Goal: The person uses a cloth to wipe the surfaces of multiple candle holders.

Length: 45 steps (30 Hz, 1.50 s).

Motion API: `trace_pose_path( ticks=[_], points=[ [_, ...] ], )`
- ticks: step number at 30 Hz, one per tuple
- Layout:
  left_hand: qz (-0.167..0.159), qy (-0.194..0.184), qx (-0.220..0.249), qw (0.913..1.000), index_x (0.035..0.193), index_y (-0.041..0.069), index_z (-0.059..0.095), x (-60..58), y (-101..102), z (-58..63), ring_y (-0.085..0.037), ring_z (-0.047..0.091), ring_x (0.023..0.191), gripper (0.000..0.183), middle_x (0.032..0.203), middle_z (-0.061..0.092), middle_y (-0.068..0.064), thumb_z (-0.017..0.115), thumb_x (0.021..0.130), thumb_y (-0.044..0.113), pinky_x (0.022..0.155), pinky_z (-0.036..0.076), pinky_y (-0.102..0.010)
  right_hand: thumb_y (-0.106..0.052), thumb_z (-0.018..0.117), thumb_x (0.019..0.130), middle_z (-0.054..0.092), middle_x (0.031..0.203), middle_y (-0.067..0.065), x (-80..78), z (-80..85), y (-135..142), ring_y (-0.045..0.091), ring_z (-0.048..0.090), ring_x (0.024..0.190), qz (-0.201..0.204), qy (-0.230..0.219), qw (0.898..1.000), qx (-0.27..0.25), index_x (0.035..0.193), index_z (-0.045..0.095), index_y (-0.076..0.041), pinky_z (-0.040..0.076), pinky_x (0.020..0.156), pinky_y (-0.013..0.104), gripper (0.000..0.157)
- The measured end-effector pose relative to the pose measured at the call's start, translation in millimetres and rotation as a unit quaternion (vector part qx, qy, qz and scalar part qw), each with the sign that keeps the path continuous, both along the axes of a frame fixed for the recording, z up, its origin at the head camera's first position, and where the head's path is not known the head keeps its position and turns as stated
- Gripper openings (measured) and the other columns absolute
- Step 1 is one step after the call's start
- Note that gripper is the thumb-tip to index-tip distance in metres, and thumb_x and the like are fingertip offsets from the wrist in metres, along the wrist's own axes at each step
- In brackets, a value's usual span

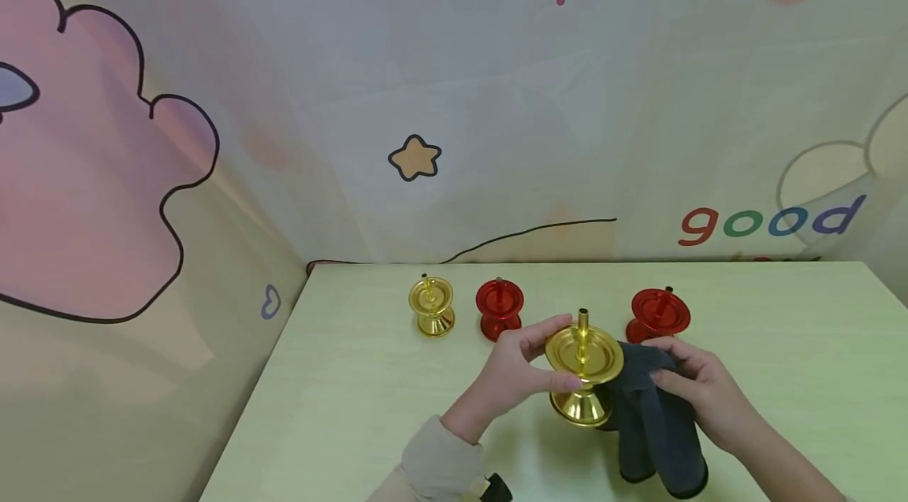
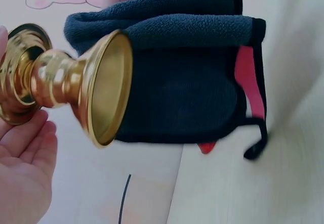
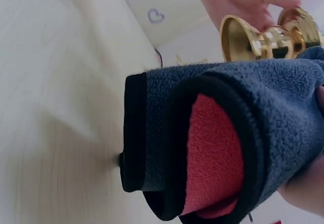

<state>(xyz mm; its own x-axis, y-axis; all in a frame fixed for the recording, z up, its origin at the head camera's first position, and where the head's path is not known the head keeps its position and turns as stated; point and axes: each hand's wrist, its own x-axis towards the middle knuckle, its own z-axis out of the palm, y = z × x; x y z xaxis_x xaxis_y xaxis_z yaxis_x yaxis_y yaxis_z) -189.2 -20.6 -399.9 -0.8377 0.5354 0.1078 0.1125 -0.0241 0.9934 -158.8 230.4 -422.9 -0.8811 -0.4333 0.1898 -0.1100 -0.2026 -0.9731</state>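
My left hand (image 1: pixel 516 370) grips a shiny gold candle holder (image 1: pixel 583 407) by its upper dish, thumb in front and fingers at the far rim. The holder is raised above the table, nearly upright, its flared foot downward. In my right hand (image 1: pixel 712 399) a dark blue-grey cloth (image 1: pixel 667 431) is pinched, hanging in folds right beside the candle holder. Black edging and a red inner face of the cloth (image 3: pixel 212 153) show in the right wrist view. Whether cloth and holder touch, I cannot tell.
Behind my hands, a smaller gold candle holder (image 1: pixel 434 321) and a red candle holder (image 1: pixel 500 301) stand at the back left. Another red candle holder (image 1: pixel 660 313) is behind the cloth, on the pale table (image 1: pixel 340 399). A printed backdrop (image 1: pixel 496 92) rises along the far edge.
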Motion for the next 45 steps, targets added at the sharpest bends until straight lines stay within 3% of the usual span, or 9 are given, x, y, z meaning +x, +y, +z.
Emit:
trace_pose_path(
  ticks=[8,14,21,24,33,45],
  points=[
    [0.109,-0.002,-0.034,0.9935,0.129,0.021,0.046,-18.6,13,-15.9,-0.009,0.043,0.121,0.066,0.129,0.049,0.009,0.075,0.069,0.023,0.100,0.036,-0.030,0.011,0.034,0.089,0.062,0.100,-0.007,5.5,-1.2,32,0.007,0.058,0.086,-0.057,-0.012,0.998,-0.012,0.110,0.057,-0.017,0.051,0.069,0.021,0.042],
    [0.200,-0.004,-0.055,0.9782,0.128,0.025,0.046,-37.6,29,-34.4,-0.009,0.043,0.121,0.075,0.129,0.047,0.014,0.079,0.062,0.034,0.101,0.035,-0.035,0.012,0.035,0.089,0.062,0.101,-0.008,9.3,-0.5,45,0.006,0.057,0.086,-0.089,-0.015,0.996,-0.010,0.109,0.059,-0.018,0.051,0.069,0.020,0.043],
    [0.278,0.033,-0.081,0.9565,0.127,0.024,0.048,-58.5,51,-57.6,-0.007,0.042,0.122,0.079,0.129,0.048,0.010,0.078,0.057,0.046,0.099,0.037,-0.032,0.012,0.036,0.088,0.063,0.100,-0.008,11.8,0.8,54,0.006,0.057,0.086,-0.109,-0.013,0.994,-0.010,0.108,0.059,-0.017,0.050,0.069,0.018,0.042],
    [0.298,0.043,-0.086,0.9496,0.127,0.020,0.049,-65.0,59,-66.1,-0.009,0.041,0.122,0.081,0.129,0.049,0.006,0.077,0.057,0.047,0.100,0.037,-0.033,0.013,0.036,0.088,0.063,0.100,-0.008,12.8,0.1,57,0.005,0.057,0.085,-0.114,-0.011,0.993,-0.012,0.107,0.060,-0.017,0.050,0.069,0.018,0.043],
    [0.349,0.016,-0.087,0.9328,0.128,0.017,0.048,-77.0,77,-84.8,-0.013,0.041,0.123,0.083,0.130,0.049,0.003,0.077,0.057,0.049,0.101,0.035,-0.032,0.011,0.039,0.088,0.063,0.097,-0.011,14.8,-0.5,64,0.003,0.056,0.085,-0.151,-0.023,0.988,0.025,0.105,0.060,-0.020,0.048,0.069,0.015,0.041],
    [0.394,0.013,-0.092,0.9144,0.127,0.017,0.049,-79.6,88,-104.6,-0.014,0.043,0.122,0.081,0.129,0.050,0.002,0.077,0.057,0.048,0.099,0.037,-0.030,0.009,0.041,0.088,0.063,0.097,-0.011,15.6,-5.4,72,0.002,0.056,0.086,-0.154,-0.024,0.987,0.033,0.106,0.060,-0.019,0.048,0.070,0.015,0.038]
  ],
)
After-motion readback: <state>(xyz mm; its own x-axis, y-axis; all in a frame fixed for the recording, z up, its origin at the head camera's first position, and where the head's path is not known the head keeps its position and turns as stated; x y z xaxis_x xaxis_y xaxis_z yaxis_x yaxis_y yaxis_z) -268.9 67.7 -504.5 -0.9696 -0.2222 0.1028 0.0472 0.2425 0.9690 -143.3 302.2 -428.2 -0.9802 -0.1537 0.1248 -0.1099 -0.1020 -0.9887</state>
